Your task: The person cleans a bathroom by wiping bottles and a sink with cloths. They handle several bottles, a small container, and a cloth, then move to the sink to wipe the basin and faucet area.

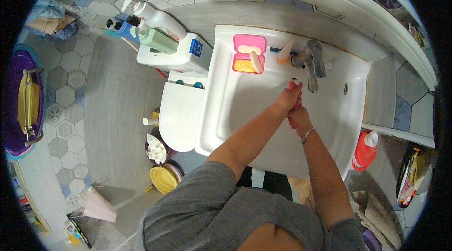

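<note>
Both hands are over the white sink basin [254, 120], close together. My left hand [289, 97] is closed around the upper part of a bunched red wet-looking cloth [298, 102]. Just below it, my right hand [300, 118], with a bracelet at the wrist, grips the lower part of the same cloth. Fingers hide much of the cloth. The metal faucet [312, 67] stands to the right of my left hand, and no water stream can be made out. On the sink's back ledge sit an open pink soap box [249, 41] with several soap bars and a tube [285, 52] with an orange cap.
A white toilet [179, 117] adjoins the sink on the left, with pump bottles [159, 41] on its tank. A red bottle with a white cap [365, 150] is right of the sink. Yellow basins [163, 180] and a filled waste bin [156, 150] stand on the floor.
</note>
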Demonstrator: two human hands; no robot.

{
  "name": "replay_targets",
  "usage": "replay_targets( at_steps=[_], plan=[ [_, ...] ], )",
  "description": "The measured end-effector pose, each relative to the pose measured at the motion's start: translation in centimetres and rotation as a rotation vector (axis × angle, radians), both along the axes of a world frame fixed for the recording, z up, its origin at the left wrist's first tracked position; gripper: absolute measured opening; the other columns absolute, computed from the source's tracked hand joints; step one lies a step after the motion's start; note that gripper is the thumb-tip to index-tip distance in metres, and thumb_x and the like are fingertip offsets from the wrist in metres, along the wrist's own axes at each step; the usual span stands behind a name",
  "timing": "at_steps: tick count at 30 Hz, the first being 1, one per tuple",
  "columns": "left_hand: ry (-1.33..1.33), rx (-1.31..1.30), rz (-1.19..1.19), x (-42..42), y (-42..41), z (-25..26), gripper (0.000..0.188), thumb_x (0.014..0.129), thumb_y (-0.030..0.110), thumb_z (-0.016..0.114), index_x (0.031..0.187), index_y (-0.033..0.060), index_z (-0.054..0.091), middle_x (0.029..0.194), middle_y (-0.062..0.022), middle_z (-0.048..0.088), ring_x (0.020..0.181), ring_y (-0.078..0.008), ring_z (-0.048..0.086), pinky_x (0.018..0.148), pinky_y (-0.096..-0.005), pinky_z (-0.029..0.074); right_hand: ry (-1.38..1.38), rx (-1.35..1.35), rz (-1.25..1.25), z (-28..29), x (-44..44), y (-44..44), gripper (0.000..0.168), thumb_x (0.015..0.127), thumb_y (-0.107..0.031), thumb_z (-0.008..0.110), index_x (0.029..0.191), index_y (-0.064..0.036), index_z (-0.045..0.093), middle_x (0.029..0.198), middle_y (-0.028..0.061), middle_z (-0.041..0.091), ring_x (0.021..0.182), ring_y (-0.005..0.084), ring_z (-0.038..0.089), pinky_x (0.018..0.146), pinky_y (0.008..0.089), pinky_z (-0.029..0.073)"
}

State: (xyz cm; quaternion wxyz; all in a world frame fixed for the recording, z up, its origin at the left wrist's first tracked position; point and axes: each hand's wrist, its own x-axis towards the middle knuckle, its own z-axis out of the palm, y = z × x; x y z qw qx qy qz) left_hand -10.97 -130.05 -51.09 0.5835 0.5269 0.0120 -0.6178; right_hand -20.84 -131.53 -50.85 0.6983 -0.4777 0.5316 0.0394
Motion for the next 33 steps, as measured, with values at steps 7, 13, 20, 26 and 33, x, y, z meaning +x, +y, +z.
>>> replay_targets(
  at_steps=[7,13,20,26,33],
  plan=[
    [0.104,0.118,0.273,-0.6,-1.0,-4.3,0.035,0.091,0.042,0.056,0.074,0.0115,0.052,0.06,-0.0016,0.048,0.05,-0.0173,0.047,0.048,-0.0318,0.039,0.047,-0.996,0.374,-4.6,-1.5,-0.1,0.046,0.075,-0.026,0.072,0.113,-0.011,0.05,0.097,0.0109,0.063,0.085,0.0337,0.064,0.07,0.0421,0.051],
    [0.359,-0.201,0.246,0.2,1.4,-4.6,0.028,0.09,0.038,0.058,0.094,0.0108,0.051,0.087,-0.0054,0.059,0.081,-0.0219,0.06,0.074,-0.0377,0.051,-0.221,-0.376,0.027,1.0,-2.4,-1.7,0.041,0.081,-0.029,0.066,0.113,-0.011,0.051,0.09,0.0055,0.061,0.071,0.0194,0.06,0.052,0.0299,0.048],
    [0.307,-0.356,0.048,1.2,2.0,-1.6,0.041,0.084,0.02,0.065,0.12,0.0107,0.048,0.107,-0.0092,0.061,0.097,-0.0243,0.06,0.08,-0.04,0.052,-0.424,0.382,-0.158,1.0,-2.3,-2.6,0.017,0.082,-0.019,0.065,0.083,-0.01,0.051,0.067,-0.0018,0.052,0.047,0.0059,0.043,0.038,0.02,0.034],
    [0.232,-0.259,0.059,0.8,0.5,-2.5,0.025,0.089,0.017,0.056,0.112,0.0079,0.049,0.096,-0.0084,0.059,0.084,-0.0216,0.059,0.076,-0.035,0.051,-0.151,0.164,0.016,-0.7,-1.5,-2.6,0.014,0.079,-0.017,0.064,0.076,-0.01,0.053,0.064,0.003,0.053,0.047,0.0132,0.046,0.039,0.0286,0.038],
    [-0.026,-0.035,0.107,0.5,-0.4,-5.2,0.015,0.091,0.021,0.055,0.101,0.0102,0.052,0.085,-0.0037,0.055,0.073,-0.0165,0.054,0.064,-0.0307,0.047,0.141,-0.857,0.516,0.0,-0.2,-0.1,0.026,0.084,-0.021,0.052,0.096,0.001,0.057,0.083,0.0238,0.063,0.087,0.0421,0.059,0.08,0.0468,0.049]
  ],
)
